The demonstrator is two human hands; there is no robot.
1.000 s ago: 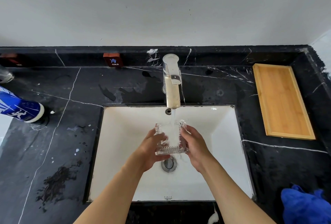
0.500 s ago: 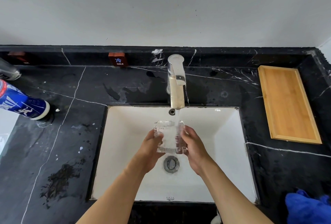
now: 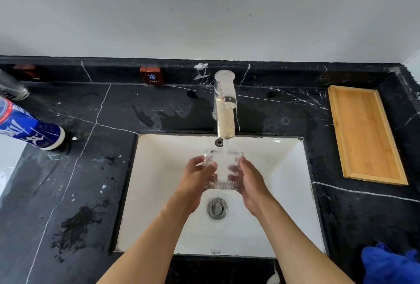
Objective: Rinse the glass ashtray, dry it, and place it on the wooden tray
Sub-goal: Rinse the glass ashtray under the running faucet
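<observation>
A clear ribbed glass ashtray [image 3: 223, 170] is held over the white sink [image 3: 284, 170], tilted up under the water stream from the metal faucet [image 3: 225, 104]. My left hand [image 3: 196, 179] grips its left side and my right hand [image 3: 248, 180] grips its right side. The wooden tray [image 3: 366, 133] lies bare on the black marble counter at the right. A blue cloth [image 3: 391, 263] is bunched at the counter's near right corner.
A blue can [image 3: 29, 129] lies on its side at the left, with another can [image 3: 12, 89] behind it. A red "COLD" sign [image 3: 152, 75] stands on the back ledge. Wet patches mark the counter [image 3: 75, 227] left of the sink. The drain [image 3: 217, 207] sits below my hands.
Both hands have turned the ashtray slightly under the running water, keeping their grip. The view has shifted a little, so the tray and cans sit further right in the frame.
</observation>
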